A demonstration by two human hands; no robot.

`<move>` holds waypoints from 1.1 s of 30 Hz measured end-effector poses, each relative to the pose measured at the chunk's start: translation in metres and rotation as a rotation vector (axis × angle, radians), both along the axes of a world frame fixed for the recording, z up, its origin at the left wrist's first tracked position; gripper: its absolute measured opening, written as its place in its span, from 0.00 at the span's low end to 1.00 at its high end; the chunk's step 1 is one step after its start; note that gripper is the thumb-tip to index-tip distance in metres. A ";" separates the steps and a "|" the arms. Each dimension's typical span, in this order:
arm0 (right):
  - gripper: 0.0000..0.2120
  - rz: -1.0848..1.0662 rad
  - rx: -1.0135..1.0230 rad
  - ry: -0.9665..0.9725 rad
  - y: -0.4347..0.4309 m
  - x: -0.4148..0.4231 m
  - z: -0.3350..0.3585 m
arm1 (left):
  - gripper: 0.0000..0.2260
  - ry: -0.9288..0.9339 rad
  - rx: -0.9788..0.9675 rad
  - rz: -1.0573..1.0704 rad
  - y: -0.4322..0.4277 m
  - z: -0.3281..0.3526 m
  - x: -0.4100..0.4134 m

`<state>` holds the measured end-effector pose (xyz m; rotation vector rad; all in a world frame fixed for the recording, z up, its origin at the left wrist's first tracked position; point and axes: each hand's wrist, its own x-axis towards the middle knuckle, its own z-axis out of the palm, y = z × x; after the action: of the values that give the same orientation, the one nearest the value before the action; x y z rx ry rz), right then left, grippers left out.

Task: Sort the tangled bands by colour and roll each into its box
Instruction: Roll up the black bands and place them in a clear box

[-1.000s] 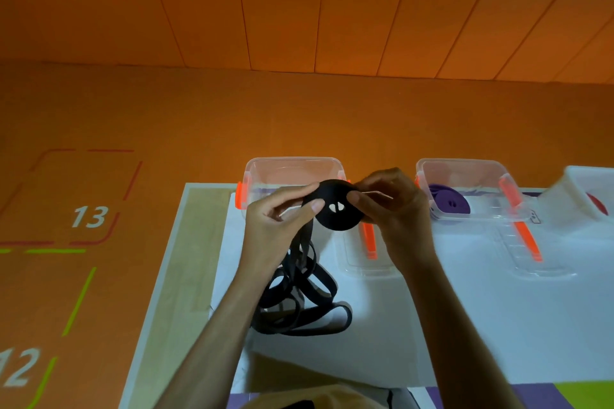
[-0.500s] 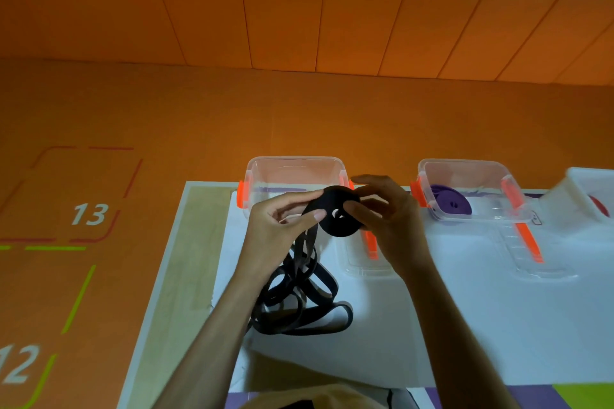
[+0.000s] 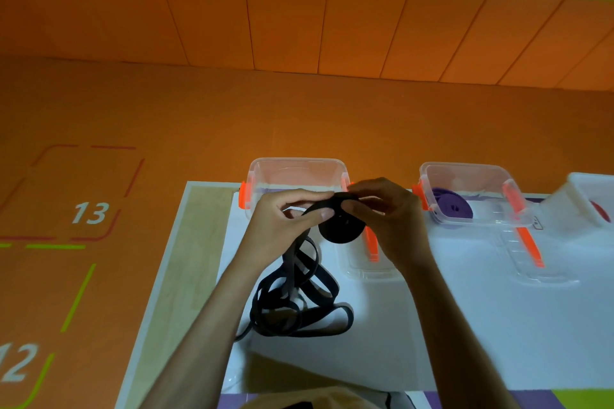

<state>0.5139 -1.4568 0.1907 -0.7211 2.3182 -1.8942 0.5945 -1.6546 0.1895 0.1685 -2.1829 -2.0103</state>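
Both left hand (image 3: 278, 228), right hand (image 3: 393, 221) pinch black band (image 3: 342, 230).

Your black band (image 3: 341, 228), half rolled into a disc, trails tangled loops before a clear box (image 3: 297, 162); the purple roll (image 3: 452, 208) lies boxed.

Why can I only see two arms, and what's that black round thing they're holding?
There is no machine here. A person wears a camera on their head, so you look down at their own arms. The right hand holds a black band wound into a round roll, and the left hand pinches the strip leading into it. The unrolled rest lies tangled on the white table. Behind the hands stands a clear box. The next box holds a purple roll. A clear lid lies before each.
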 end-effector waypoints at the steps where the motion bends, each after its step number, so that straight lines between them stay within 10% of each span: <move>1: 0.12 -0.012 -0.047 -0.019 -0.002 0.001 0.002 | 0.16 0.022 0.044 0.001 0.001 0.002 0.000; 10: 0.12 0.126 -0.128 -0.084 -0.014 0.001 0.011 | 0.10 0.230 -0.007 0.323 0.008 0.019 -0.005; 23: 0.23 0.068 0.036 -0.020 -0.011 -0.001 0.019 | 0.15 0.185 -0.082 0.133 -0.013 0.033 -0.003; 33: 0.13 0.045 0.125 0.033 -0.001 -0.005 0.010 | 0.12 0.086 -0.122 0.045 -0.027 0.028 0.002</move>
<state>0.5089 -1.4574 0.2005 -0.7890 2.3934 -1.7139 0.5966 -1.6812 0.2180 0.1118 -2.2195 -1.8200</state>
